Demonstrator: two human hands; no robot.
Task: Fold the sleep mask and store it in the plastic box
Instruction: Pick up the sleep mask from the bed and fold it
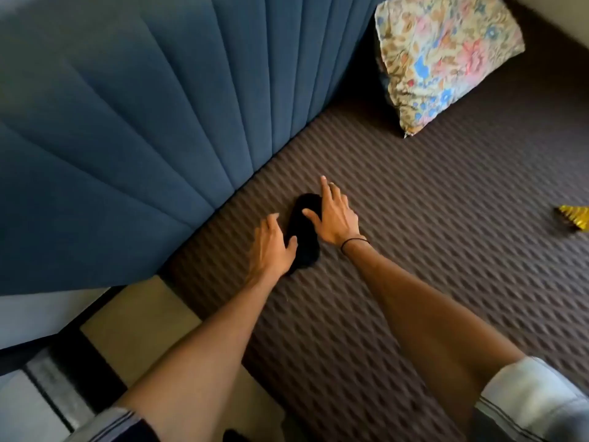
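A black sleep mask (302, 237) lies flat on the brown textured bed cover (414, 250), close to the blue headboard. My left hand (272, 247) rests at the mask's left side, fingers spread, thumb touching its edge. On the mask's right side sits my right hand (334, 215), fingers spread, the thumb pressing on the fabric and the index finger pointing away. Neither hand has the mask gripped. No plastic box is in view.
A padded blue headboard (143, 122) runs along the left. A floral pillow (446, 59) leans at the back right. A small yellow object (573, 218) lies at the right edge. The bed's near-left edge drops to a beige floor (134, 327).
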